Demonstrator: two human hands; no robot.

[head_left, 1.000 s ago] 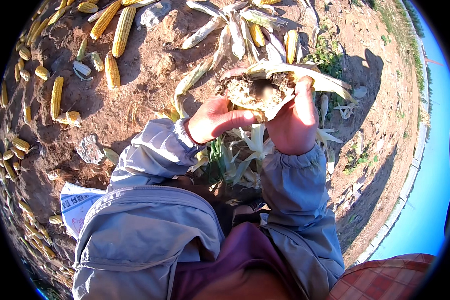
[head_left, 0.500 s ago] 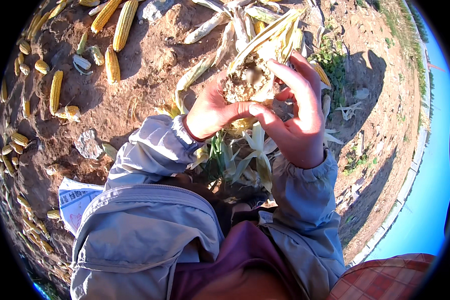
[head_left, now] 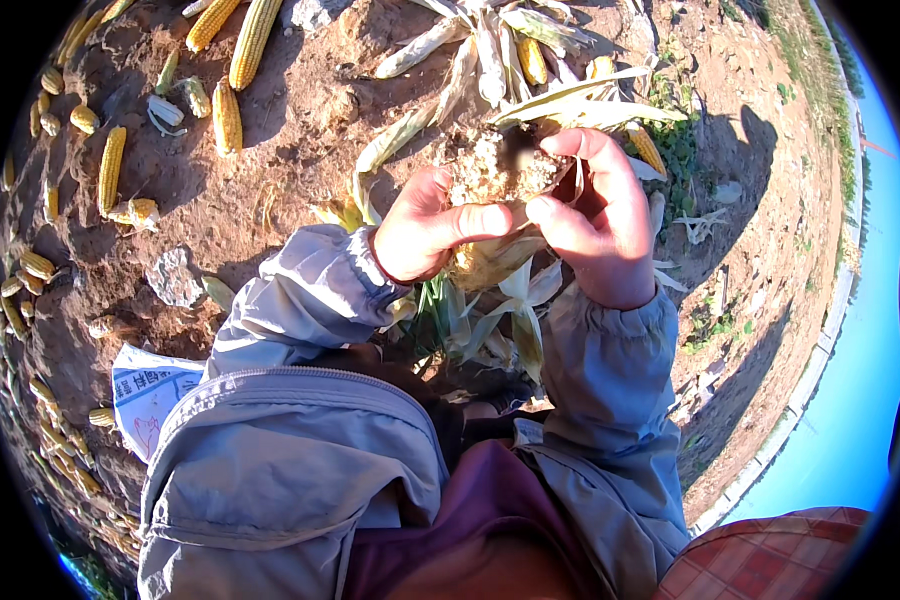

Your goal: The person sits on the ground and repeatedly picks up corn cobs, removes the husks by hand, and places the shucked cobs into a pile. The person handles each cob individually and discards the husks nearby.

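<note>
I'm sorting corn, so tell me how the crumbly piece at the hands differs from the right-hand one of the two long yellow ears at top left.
Surface: the crumbly piece is rough and broken; the long ear shows neat kernel rows.
Colour: the crumbly piece is mostly pale cream; the long ear is yellow.
Place: the left hand holds the crumbly piece up; the long ear lies on soil.
Both are sunlit.

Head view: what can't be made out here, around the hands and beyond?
In the head view:
Left hand: most fingers are hidden behind the pale, crumbly clump it holds.
The clump's upper right: obscured by a dark, blurred patch I can't identify.
Long corn ear: upper end cut off by the top edge.
Small ears at lower left: too tiny and blurred to count.
</note>
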